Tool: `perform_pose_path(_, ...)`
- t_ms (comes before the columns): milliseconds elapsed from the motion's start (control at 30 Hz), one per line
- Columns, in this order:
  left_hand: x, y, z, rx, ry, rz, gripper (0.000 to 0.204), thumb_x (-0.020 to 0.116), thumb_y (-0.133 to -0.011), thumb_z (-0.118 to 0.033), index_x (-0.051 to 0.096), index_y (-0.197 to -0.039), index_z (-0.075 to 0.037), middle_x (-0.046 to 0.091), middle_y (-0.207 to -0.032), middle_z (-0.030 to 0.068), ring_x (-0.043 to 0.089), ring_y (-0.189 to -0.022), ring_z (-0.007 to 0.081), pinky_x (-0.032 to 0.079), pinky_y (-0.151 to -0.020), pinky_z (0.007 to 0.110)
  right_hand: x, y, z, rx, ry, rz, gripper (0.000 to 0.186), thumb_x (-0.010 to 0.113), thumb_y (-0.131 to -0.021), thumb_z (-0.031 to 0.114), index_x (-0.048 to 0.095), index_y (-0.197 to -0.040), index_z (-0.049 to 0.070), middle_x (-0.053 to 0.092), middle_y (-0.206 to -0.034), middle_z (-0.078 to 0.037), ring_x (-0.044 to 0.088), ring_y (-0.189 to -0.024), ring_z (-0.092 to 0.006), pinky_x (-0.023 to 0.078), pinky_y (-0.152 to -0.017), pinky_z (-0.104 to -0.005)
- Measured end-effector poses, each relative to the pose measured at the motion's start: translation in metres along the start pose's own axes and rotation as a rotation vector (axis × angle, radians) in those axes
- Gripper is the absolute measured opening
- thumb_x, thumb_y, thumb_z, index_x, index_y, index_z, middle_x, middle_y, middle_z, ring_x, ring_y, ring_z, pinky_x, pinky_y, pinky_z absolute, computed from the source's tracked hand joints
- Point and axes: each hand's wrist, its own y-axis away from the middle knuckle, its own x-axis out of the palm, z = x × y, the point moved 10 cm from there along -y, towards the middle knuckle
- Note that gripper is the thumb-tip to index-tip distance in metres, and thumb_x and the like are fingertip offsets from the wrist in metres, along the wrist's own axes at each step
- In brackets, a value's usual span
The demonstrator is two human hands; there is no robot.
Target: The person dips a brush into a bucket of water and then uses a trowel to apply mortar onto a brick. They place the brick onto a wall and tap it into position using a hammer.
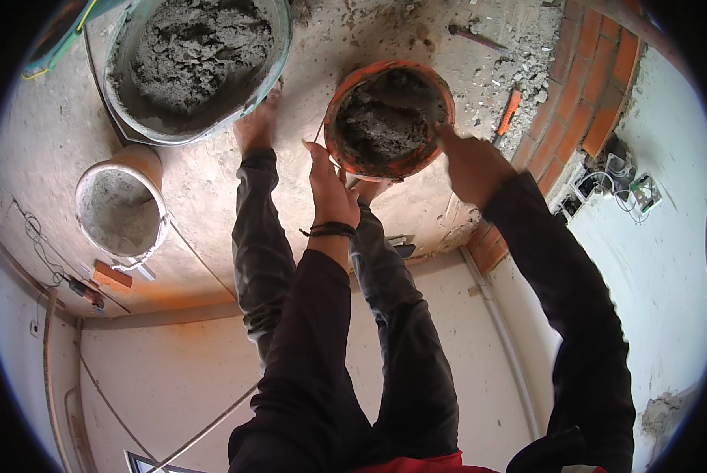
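Observation:
An orange bucket (pixel 418 168) stands on the floor in front of my feet, with wet grey mortar (pixel 385 118) inside and smeared round its rim. My left hand (pixel 334 191) is at the bucket's near left side, fingertips close against its outside and thumb stretched apart. A dark band circles that wrist. On the right edge of the bucket is my right hand (pixel 476 167), blurred and closed like a fist. Its fingertips point into the bucket; whatever it grips is hidden.
A big tub (pixel 285 47) of mortar stands at the far left, with a pale bucket (pixel 162 206) nearer. An orange-handled tool (pixel 509 110) lies beside rubble and a brick course (pixel 574 94) on the right. Wires hang from an open wall box (pixel 645 195).

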Motion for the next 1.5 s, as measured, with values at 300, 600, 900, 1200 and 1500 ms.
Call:
perform_pose_path(300, 0.004, -0.006, -0.008, 0.069, 0.026, 0.045, 0.099, 0.038, -0.087, -0.08, 0.017, -0.153, -0.009, 0.017, -0.159, 0.0, 0.02, -0.139, 0.0199, 0.009, -0.114, 0.04, 0.05, 0.034, -0.004, 0.197, -0.078, 0.112, 0.021, 0.044, -0.091, 0.006, 0.047, -0.111, -0.003, 0.067, -0.085, -0.028, 0.067, -0.084, -0.0444, 0.054, -0.074, -0.0504)
perform_pose_path(600, -0.001, -0.02, -0.002, 0.149, -0.011, 0.067, 0.078, 0.038, -0.09, -0.076, 0.042, -0.133, -0.011, 0.035, -0.146, -0.0021, 0.035, -0.12, 0.0158, 0.025, -0.098, 0.032, 0.051, -0.075, 0.003, 0.151, 0.058, 0.047, 0.029, 0.047, -0.09, 0.009, 0.05, -0.115, -0.003, 0.067, -0.089, -0.026, 0.067, -0.089, -0.0418, 0.054, -0.074, -0.0518)
perform_pose_path(900, -0.005, -0.009, -0.012, 0.127, 0.023, -0.059, 0.059, 0.036, -0.092, -0.074, 0.05, -0.101, -0.018, 0.047, -0.099, -0.0084, 0.041, -0.092, 0.0101, 0.029, -0.075, 0.027, 0.026, 0.051, 0.001, 0.114, -0.106, 0.143, 0.029, 0.05, -0.087, 0.006, 0.043, -0.112, -0.005, 0.065, -0.088, -0.032, 0.066, -0.086, -0.047, 0.052, -0.08, -0.0544)
perform_pose_path(1200, -0.026, -0.032, 0.003, 0.129, 0.043, -0.025, 0.062, 0.036, -0.091, -0.076, 0.051, -0.1, -0.017, 0.048, -0.097, -0.0069, 0.041, -0.09, 0.013, 0.03, -0.072, 0.027, 0.065, -0.05, 0.028, 0.325, -0.109, -0.112, 0.026, 0.052, -0.089, 0.012, 0.052, -0.109, -0.004, 0.067, -0.097, -0.026, 0.069, -0.093, -0.0381, 0.056, -0.083, -0.0447)
perform_pose_path(1500, -0.032, -0.03, 0.004, 0.077, 0.024, -0.065, 0.074, 0.036, -0.085, -0.083, 0.053, -0.101, -0.013, 0.046, -0.103, -0.0059, 0.042, -0.095, 0.018, 0.03, -0.076, 0.03, -0.006, 0.023, 0.036, -0.082, 0.028, 0.004, 0.038, 0.057, -0.083, 0.004, 0.048, -0.118, -0.008, 0.066, -0.082, -0.024, 0.068, -0.082, -0.0405, 0.055, -0.074, -0.0482)
